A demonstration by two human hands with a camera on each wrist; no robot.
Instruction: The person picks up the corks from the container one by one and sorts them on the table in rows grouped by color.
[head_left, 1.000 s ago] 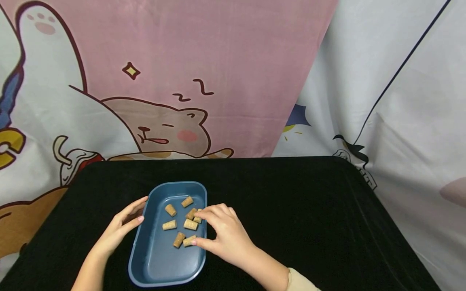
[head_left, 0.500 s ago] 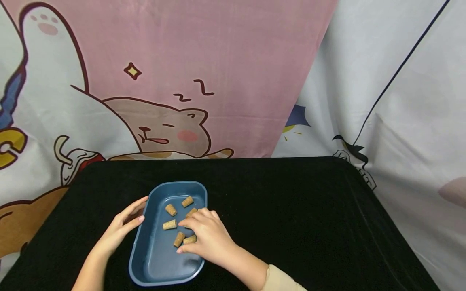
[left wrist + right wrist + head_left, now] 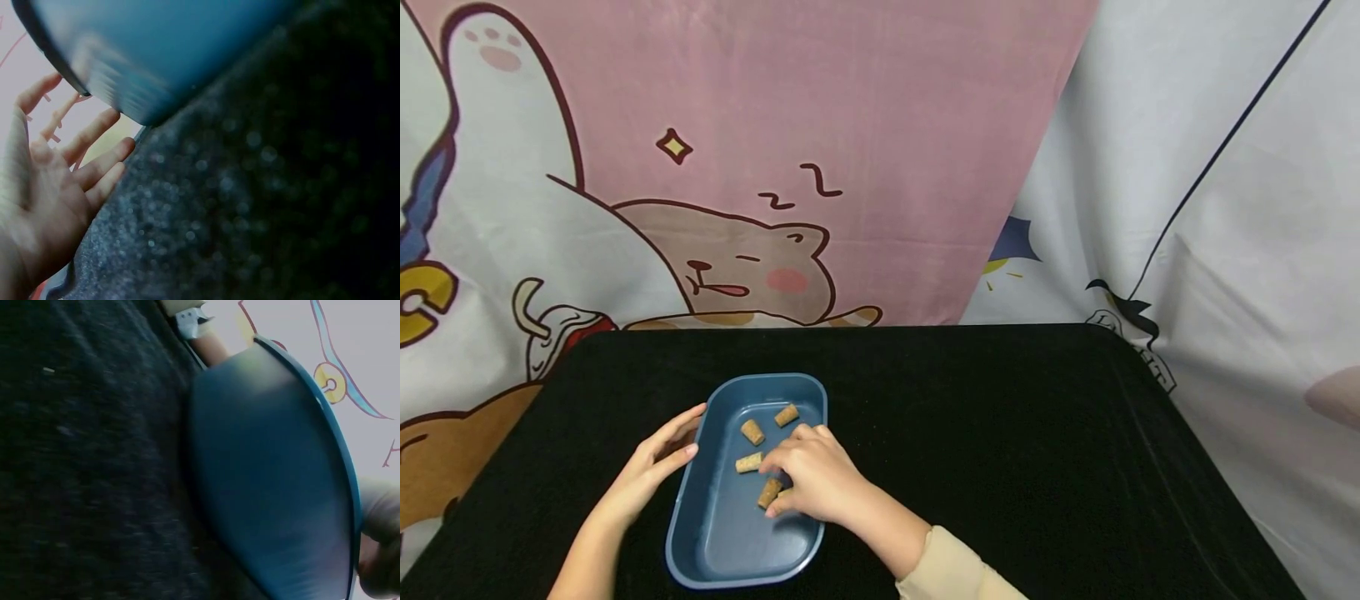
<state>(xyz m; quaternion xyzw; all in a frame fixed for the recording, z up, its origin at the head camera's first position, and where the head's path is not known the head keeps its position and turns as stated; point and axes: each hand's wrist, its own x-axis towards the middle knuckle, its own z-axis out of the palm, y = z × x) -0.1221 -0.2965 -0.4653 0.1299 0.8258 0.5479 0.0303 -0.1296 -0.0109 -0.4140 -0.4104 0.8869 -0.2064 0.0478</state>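
A blue rectangular tray (image 3: 722, 542) holds several wine corks, among them a brown cork (image 3: 768, 493), a pale cork (image 3: 748, 463) and, further back, a tan cork (image 3: 752, 432). My left hand (image 3: 640, 479) rests its fingertips and thumb against the tray's left side. In the left wrist view the left hand (image 3: 56, 194) has extended, spread fingers near the tray wall (image 3: 169, 56). My right hand (image 3: 820, 479) reaches over the right rim, bent fingers and thumb around corks it largely covers; I cannot tell if it grips one. The right wrist view shows its fingers (image 3: 381, 572) beyond the tray's rim.
The tray stands on a black cloth-covered table (image 3: 1000, 467), left of its middle. Behind hangs a curtain (image 3: 925, 150) printed with cartoon animals. A cream sleeve (image 3: 955, 571) covers the right forearm.
My right hand has moved left, further into the tray, and its thumb and fingers have drawn closer together over the corks. The left hand and tray stay nearly still.
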